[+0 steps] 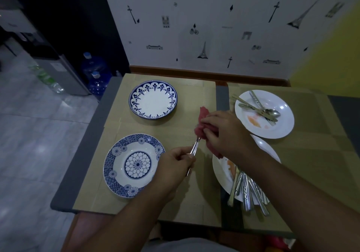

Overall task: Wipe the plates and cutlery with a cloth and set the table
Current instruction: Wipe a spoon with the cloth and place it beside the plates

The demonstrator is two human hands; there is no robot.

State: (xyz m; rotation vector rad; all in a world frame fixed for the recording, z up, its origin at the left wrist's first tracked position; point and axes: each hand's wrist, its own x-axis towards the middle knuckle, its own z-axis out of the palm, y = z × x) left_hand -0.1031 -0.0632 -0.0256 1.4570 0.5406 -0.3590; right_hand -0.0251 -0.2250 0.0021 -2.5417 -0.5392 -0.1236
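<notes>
While the left hand (175, 161) grips a utensil (195, 148) over open mat between the plates, the right hand (224, 133) clutches the red cloth (202, 129) round its tip.

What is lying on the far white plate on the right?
On the white plate lie several pieces of cutlery, a spoon among them, beside orange smears. The overlapping pieces hide each other, so their count is unclear.
</notes>
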